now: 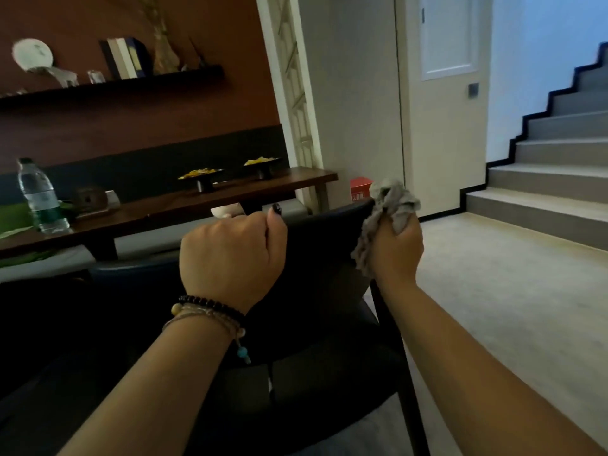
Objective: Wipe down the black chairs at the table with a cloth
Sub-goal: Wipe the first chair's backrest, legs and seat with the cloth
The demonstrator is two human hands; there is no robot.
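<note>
Currently: both hands on the chair back, cloth at its right corner

Left hand (233, 255) grips the top edge of the black chair (322, 258) backrest, fingers curled over the far side, thumb with dark nail along the rim. Beaded bracelets (210, 314) on that wrist. Right hand (399, 250) clutches a bunched grey cloth (390, 200), pressing it against the backrest's upper right corner; the cloth sticks out above the fist. Chair stands near, in the centre, its seat dark below the arms. Far left: wooden worktop (184, 205) carrying a water bottle (39, 195) and two dark footed dishes (202, 177). Wall shelf (112, 87) above. Stairs (552, 166) at far right.
</note>
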